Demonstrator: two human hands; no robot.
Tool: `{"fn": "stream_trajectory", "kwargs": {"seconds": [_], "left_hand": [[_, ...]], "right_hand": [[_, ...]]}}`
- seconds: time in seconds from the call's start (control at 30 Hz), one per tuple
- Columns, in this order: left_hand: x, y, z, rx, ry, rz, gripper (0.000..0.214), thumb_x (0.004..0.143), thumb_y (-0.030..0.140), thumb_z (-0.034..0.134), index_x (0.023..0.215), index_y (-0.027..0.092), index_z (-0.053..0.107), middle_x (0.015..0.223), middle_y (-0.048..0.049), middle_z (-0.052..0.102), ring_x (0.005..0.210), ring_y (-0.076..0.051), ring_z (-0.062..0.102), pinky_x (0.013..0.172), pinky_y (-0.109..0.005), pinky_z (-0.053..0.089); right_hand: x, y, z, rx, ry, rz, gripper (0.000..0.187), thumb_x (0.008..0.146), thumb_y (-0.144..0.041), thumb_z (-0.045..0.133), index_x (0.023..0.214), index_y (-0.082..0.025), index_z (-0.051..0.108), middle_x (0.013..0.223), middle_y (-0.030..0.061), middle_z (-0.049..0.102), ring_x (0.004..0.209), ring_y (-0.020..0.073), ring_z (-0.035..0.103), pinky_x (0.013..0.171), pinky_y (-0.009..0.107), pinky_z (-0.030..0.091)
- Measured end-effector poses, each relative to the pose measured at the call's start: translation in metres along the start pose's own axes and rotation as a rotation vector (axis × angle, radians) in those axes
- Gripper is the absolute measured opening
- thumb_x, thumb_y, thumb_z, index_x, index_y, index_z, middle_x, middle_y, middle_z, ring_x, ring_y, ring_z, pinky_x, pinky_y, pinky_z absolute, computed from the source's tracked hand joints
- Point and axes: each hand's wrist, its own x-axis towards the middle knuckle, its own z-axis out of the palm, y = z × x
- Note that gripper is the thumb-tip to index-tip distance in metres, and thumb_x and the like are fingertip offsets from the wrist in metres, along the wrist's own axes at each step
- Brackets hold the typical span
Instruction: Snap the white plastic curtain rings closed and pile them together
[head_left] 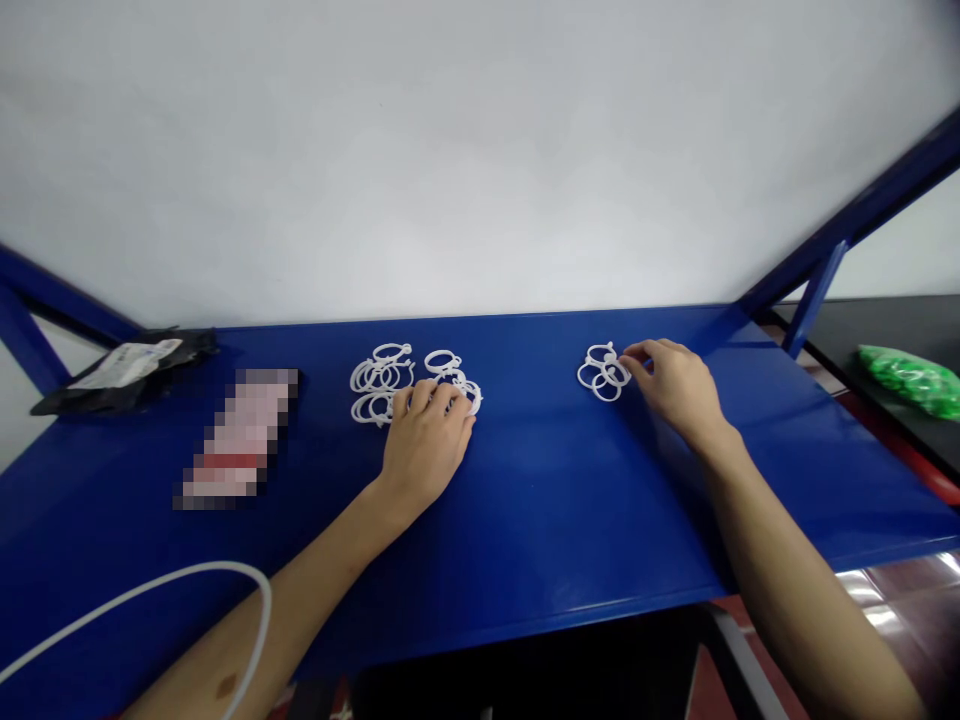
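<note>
Rings (pixel 365 376), white, lie split on blue table (pixel 562 500): larger group at your left hand (pixel 424 440), fingers curled, grip unclear; smaller cluster (pixel 609 374) at your right hand (pixel 679 387), fingertips pinched, hold unclear. Handling looks unfinished.

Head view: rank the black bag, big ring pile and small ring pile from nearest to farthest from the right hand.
1. Small ring pile: at the right hand's fingertips.
2. Big ring pile: further left, partly under the left hand.
3. Black bag: far left end of the table.
</note>
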Motion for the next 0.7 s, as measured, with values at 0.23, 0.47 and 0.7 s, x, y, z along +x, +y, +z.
{"fn": "stream_trajectory", "kwargs": {"seconds": [0.23,0.47,0.7], "left_hand": [[0.001,0.000,-0.004,-0.048,0.067,-0.015,0.009,0.091,0.025,0.069,0.084,0.019,0.066,0.087,-0.0037,0.071,0.089,-0.027,0.055,0.080,-0.042,0.035],[0.000,0.014,-0.016,-0.041,0.195,0.060,0.007,0.092,0.023,0.068,0.087,0.019,0.066,0.088,-0.0020,0.073,0.089,-0.025,0.057,0.084,-0.041,0.034],[-0.003,0.029,-0.014,-0.185,0.203,0.262,0.009,0.094,0.021,0.065,0.085,0.019,0.066,0.085,0.0013,0.073,0.087,-0.020,0.058,0.090,-0.040,0.036]], "right_hand": [[-0.010,-0.030,-0.003,0.104,0.135,-0.144,0.022,0.098,-0.034,0.056,0.101,-0.018,0.072,0.089,0.0096,0.073,0.085,0.0261,0.063,0.077,0.039,0.050],[-0.046,-0.094,0.006,0.642,-0.189,-0.373,0.024,0.100,-0.035,0.057,0.115,-0.019,0.066,0.096,0.0069,0.072,0.085,0.0196,0.067,0.079,0.035,0.055],[-0.055,-0.110,0.009,0.932,-0.409,-0.192,0.024,0.099,-0.038,0.058,0.110,-0.020,0.067,0.087,0.0021,0.073,0.075,0.0152,0.067,0.069,0.028,0.053]]}}
